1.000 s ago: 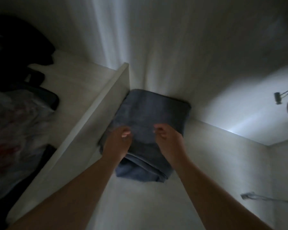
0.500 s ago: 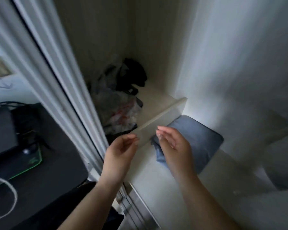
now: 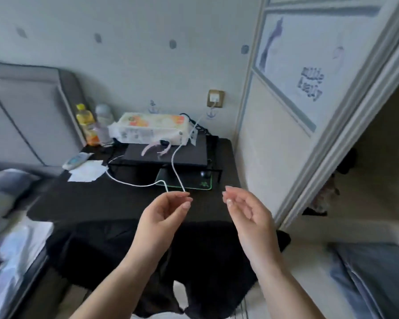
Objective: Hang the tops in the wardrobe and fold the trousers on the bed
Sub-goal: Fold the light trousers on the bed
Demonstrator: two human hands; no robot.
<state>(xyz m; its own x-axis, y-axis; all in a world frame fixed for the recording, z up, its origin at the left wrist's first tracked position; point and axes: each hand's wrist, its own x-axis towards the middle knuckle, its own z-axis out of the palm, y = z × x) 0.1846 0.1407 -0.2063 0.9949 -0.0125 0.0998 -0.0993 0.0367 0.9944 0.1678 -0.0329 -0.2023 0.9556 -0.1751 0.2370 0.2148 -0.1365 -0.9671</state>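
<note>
Left hand (image 3: 164, 212) and right hand (image 3: 244, 208), fingers loosely curled, empty, above black garment (image 3: 101, 249) draped over desk's (image 3: 90, 199) near edge.

Two bare forearms reach into view from the bottom edge, with no sleeves, watch, bracelets or rings showing on them. The left hand (image 3: 165, 211) and the right hand (image 3: 245, 209) are both bare and ungloved, with short, pale, glossy nails on the fingertips. Below the arms lies a black garment (image 3: 194, 261) that may be the person's own clothing, though this cannot be told.
</note>
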